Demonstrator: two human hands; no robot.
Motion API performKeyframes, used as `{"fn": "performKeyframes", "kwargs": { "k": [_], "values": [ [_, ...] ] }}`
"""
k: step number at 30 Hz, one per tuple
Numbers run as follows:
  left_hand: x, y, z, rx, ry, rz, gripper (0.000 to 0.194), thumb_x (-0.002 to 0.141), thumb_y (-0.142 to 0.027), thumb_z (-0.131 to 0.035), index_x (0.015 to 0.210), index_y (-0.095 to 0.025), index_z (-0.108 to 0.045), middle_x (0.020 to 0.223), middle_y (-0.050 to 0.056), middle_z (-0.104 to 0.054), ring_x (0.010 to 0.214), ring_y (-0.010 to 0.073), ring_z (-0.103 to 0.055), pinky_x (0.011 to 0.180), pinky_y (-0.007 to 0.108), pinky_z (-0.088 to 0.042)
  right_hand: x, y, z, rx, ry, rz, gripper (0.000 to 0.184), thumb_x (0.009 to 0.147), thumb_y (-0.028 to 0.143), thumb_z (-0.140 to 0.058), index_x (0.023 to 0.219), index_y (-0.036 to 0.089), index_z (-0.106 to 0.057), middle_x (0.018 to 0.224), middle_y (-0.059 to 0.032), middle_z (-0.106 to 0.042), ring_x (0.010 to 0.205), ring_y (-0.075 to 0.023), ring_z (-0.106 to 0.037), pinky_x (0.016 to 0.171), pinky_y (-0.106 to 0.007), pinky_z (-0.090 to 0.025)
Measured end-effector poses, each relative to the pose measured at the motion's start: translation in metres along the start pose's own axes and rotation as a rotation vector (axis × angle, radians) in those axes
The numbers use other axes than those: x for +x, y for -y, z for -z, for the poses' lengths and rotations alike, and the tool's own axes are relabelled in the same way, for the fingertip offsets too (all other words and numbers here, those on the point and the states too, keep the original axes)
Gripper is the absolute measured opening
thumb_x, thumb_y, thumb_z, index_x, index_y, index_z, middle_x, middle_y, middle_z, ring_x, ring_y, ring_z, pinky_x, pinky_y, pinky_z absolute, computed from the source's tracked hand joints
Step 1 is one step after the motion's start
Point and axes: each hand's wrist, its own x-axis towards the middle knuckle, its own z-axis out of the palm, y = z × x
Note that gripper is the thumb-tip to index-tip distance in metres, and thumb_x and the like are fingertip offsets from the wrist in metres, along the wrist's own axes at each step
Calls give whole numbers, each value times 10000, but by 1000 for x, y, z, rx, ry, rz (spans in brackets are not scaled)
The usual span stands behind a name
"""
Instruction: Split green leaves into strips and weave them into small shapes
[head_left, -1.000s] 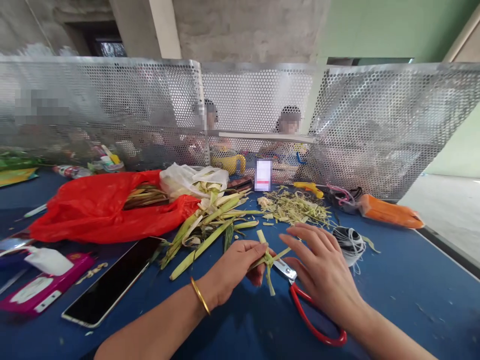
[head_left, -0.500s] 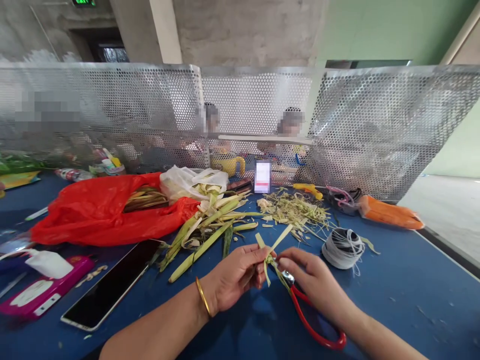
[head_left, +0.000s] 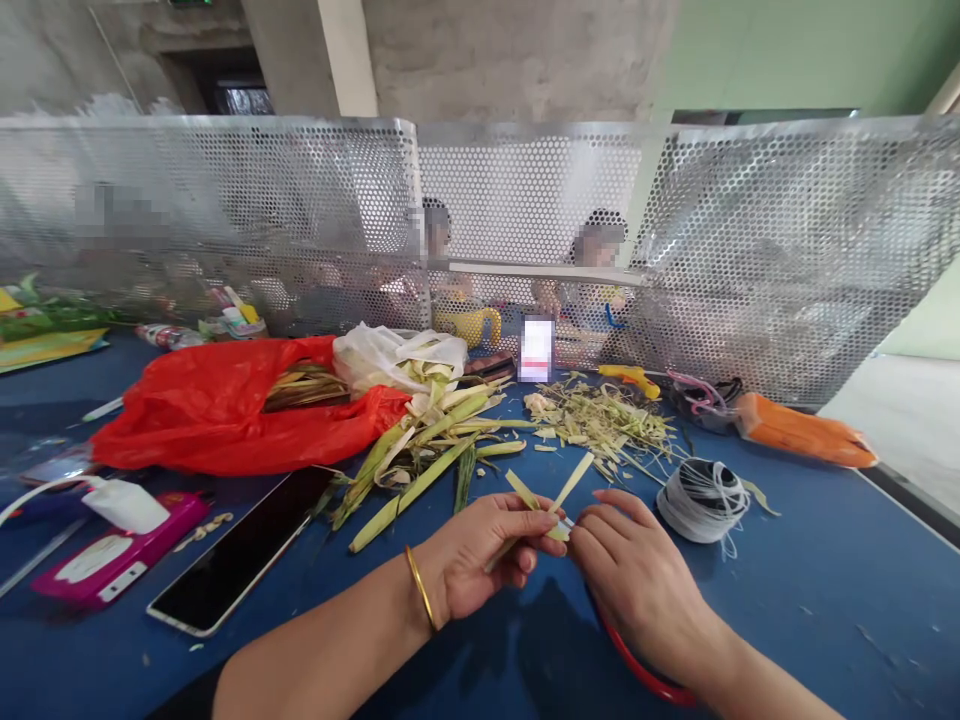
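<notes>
My left hand [head_left: 480, 560] is closed round crossed pale green leaf strips [head_left: 551, 495], whose ends stick up past the fingers. My right hand [head_left: 637, 590] pinches the same strips from the right, fingertips meeting the left hand's. Under my right wrist lie red-handled scissors [head_left: 637, 672], mostly hidden, with only a curve of handle showing. A gold bangle sits on my left wrist.
A heap of green leaf stalks [head_left: 420, 450] spills from a red plastic bag [head_left: 225, 405]. Leaf trimmings [head_left: 600, 420] lie further back. A spool of white thread [head_left: 701, 487] sits right of my hands. A black phone [head_left: 240, 560] and pink case [head_left: 112, 565] lie left. A perforated metal screen [head_left: 750, 250] stands behind, people beyond it.
My right hand has come from open above the scissors to pinching the strips beside the left hand. The strips have been turned, ends now pointing up. The scissors are covered by my wrist.
</notes>
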Motion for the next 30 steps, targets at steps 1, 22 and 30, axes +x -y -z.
{"fn": "performKeyframes", "kwargs": {
  "k": [1, 22, 30],
  "values": [
    [1, 1, 0, -14, 4, 2, 340, 621, -308, -798, 880, -142, -652, 648, 14, -676, 395, 36, -475, 401, 158, -329, -1, -2, -3, -23, 0, 29, 347, 965, 119, -297, 748, 184, -560, 661, -10, -571, 665, -153, -534, 924, -398, -376],
    [-12, 3, -2, 724, -440, -697, 381, 623, -467, -779, 880, -199, -694, 618, 4, -648, 579, 155, -562, 567, 232, -410, -14, 8, 17, -31, -241, 179, 487, 964, 392, -417, 1328, 73, -476, 664, -31, -626, 591, -177, -557, 721, -382, -418],
    [-11, 5, -10, 493, -254, -598, 288, 714, -417, -718, 866, -186, -637, 633, 3, -643, 519, 143, -597, 549, 251, -468, 1, -4, 5, 239, -190, -281, 229, 887, 221, -540, 1110, 222, -589, 1074, -82, -658, 1010, -228, -607, 841, -366, -483]
  ]
}}
